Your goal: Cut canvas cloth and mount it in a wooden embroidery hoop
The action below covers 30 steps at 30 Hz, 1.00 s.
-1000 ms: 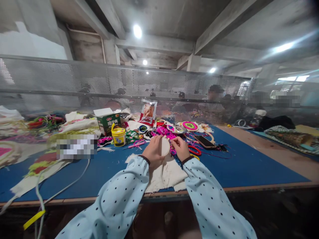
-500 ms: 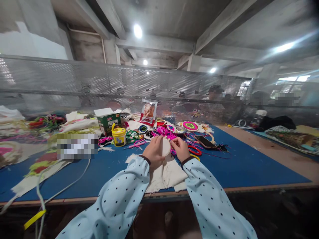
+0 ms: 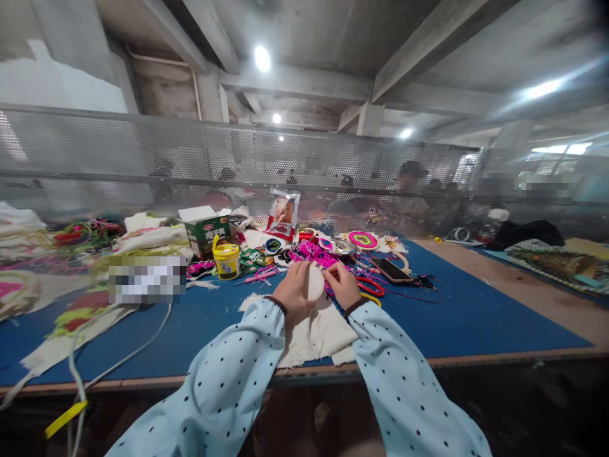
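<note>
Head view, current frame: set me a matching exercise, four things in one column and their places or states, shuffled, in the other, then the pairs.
Things
1. left hand
2. round cream piece
3. phone
4. yellow tub

Places or states
A. lying to the right of the right hand
B. standing nearer the person than the green box
C. fingers wrapped over a round edge
D. held up between the two hands

Pairs: 1-C, 2-D, 3-A, 4-B
</note>
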Motion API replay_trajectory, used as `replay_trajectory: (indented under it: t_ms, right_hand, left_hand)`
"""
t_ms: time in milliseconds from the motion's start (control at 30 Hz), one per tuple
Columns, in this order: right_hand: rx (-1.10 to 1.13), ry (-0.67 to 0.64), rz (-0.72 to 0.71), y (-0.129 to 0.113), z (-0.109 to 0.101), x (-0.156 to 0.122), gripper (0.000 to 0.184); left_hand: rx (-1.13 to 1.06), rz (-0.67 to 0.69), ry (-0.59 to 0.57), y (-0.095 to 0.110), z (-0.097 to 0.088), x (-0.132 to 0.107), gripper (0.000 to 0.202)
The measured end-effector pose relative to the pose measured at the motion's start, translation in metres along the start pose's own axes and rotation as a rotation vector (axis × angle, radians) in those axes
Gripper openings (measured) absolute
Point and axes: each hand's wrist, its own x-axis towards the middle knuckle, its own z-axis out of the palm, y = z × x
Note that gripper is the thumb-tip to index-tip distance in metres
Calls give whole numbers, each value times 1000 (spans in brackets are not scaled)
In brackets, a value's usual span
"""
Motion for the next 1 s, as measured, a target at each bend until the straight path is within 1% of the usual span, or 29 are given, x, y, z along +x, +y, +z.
replay_trajectory:
  t_ms: [133,200,300,433,533,633,733,833,1000]
  right_hand:
    - [-13,-34,14,1,2,-1,17]
    - [-24,-40,13,1,3,-1,17]
    - [-31,-41,11,0,4,-1,17]
    - [-2,-51,9,-3,4,-2,17]
    - [28,-57,5,-5,3,-4,18]
    - [34,-64,-9,-6,4,-4,16]
    - [55,-82,-24,-5,4,-4,14]
    - [73,-70,-31,-6,5,-4,15]
    - [70,-72,-34,-6,6,-4,17]
  left_hand:
    - [-126,-78,-90,-2,9,1,103]
    - [-192,-142,-103,-2,12,1,103]
    - [-247,-225,-80,0,16,1,94]
    - [-256,-277,-14,3,20,2,77]
    - [-197,-258,29,7,19,3,67]
    - [-60,-178,60,11,13,2,60]
    - [60,-125,86,14,8,2,60]
    - [140,-98,102,16,5,2,62]
    - [203,-91,129,17,3,2,56]
